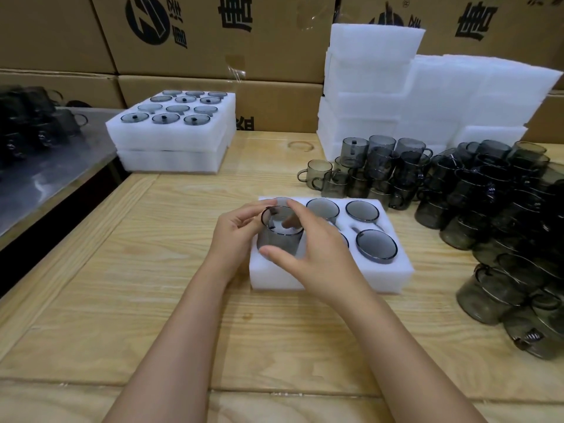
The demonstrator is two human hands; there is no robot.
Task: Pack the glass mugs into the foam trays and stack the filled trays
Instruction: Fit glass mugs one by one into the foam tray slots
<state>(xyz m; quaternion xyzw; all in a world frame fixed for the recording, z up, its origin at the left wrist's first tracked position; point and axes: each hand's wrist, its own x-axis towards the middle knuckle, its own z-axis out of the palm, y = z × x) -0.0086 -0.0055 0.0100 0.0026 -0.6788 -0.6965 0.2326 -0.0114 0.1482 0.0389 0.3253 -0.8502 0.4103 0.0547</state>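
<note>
Pale wooden table [122,270], cardboard boxes [198,35] behind (printed), steel bench [45,178] left

Open tabletop [122,285] fills the lower left and bottom of the frame; piled mugs [503,227] wall off the right side, stacked foam trays [171,132] the upper left.

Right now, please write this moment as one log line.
step: placing mug in tray; left hand: holds mug; right hand: holds mug; tray: partly filled
</note>
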